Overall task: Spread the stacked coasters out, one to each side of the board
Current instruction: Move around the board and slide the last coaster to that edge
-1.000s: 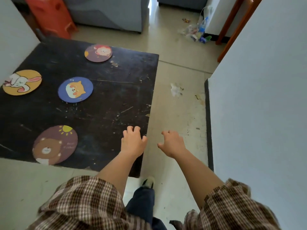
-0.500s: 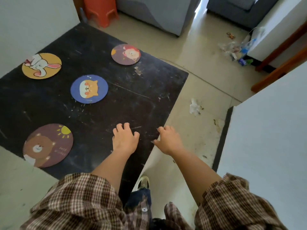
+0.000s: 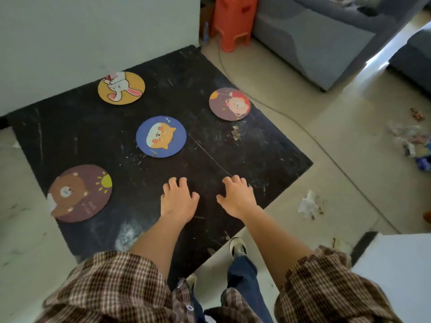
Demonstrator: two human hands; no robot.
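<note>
A black square board [image 3: 268, 155] lies on the floor. A blue coaster with an orange dog [image 3: 161, 136] lies near its middle. A yellow rabbit coaster [image 3: 121, 87] lies by the far edge next to the wall, a dark lion coaster [image 3: 229, 104] by the right edge, and a brown bear coaster [image 3: 80, 193] by the left edge. My left hand [image 3: 178, 198] and my right hand [image 3: 236, 195] hover side by side over the board's near part, fingers spread, holding nothing.
A white wall runs along the board's far side. An orange stool [image 3: 234, 21] and a grey sofa [image 3: 326, 43] stand behind. A thin cable [image 3: 303, 129] and scraps of litter [image 3: 309, 205] lie on the tiled floor at right. A white box [image 3: 396, 259] sits near right.
My view has swung left and forward, so the board now sits more centrally. Both hands moved from the board's right edge to above its near part. The coasters have not moved.
</note>
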